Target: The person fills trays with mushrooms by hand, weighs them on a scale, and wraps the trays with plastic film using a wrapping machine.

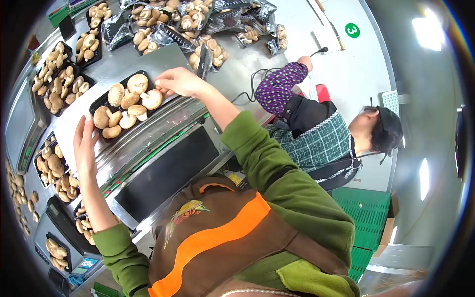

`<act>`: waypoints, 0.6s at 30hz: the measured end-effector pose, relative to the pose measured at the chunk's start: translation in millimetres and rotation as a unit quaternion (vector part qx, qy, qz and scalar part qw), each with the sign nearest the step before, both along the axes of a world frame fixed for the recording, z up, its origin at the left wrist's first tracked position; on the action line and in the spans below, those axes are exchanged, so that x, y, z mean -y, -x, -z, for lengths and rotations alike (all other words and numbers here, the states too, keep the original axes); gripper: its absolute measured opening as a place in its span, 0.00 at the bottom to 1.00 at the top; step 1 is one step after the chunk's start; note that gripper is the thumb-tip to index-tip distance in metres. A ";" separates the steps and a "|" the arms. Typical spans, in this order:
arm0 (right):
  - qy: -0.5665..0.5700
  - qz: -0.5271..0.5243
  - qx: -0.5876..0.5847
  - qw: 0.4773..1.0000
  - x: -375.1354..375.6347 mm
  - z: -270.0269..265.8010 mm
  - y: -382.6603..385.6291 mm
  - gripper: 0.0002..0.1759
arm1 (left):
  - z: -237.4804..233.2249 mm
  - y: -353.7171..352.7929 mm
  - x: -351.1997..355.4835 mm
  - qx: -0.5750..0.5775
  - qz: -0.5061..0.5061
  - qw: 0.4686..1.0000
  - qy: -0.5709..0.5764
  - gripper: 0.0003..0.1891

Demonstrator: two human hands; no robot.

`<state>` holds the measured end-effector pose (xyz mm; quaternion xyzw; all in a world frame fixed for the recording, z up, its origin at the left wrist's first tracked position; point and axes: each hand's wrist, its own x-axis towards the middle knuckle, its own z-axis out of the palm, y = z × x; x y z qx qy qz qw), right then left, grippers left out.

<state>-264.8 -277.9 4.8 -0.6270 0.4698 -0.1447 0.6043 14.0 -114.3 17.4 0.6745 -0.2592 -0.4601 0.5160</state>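
We are working on a black tray (pixel 94 105) of brown mushrooms (pixel 129 100), which is lying on the sloped metal counter (pixel 232 74) just above a dark glass panel (pixel 163 175). We are setting the right hand (pixel 178 81) on the tray's far corner, fingers curled, with the tips touching one mushroom (pixel 152 99) (we cannot tell whether they are pinching it). We are holding the left hand (pixel 85 143) open and flat, fingers straight, against the tray's opposite end. More filled trays (pixel 59 84) are sitting to the left, and wrapped packs (pixel 168 34) are lying beyond. Another person (pixel 316 133) in a checked apron is standing beside us, one dotted sleeve (pixel 277 89) reaching over the counter, with green crates (pixel 368 213) below.
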 end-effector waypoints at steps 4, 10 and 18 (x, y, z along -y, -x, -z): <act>0.279 0.015 -0.127 0.952 -40.7 -9.8 54.8 0.15 | 20.2 -22.9 -55.7 0.266 -0.113 0.957 0.041 0.25; 0.348 -0.036 -0.314 0.883 -88.4 -10.9 60.8 0.19 | 7.9 8.2 -112.3 0.516 0.013 0.824 -0.236 0.26; -0.183 0.134 0.149 0.963 -99.1 0.2 74.3 0.16 | -6.5 28.8 -117.3 -0.097 -0.019 0.994 -0.052 0.16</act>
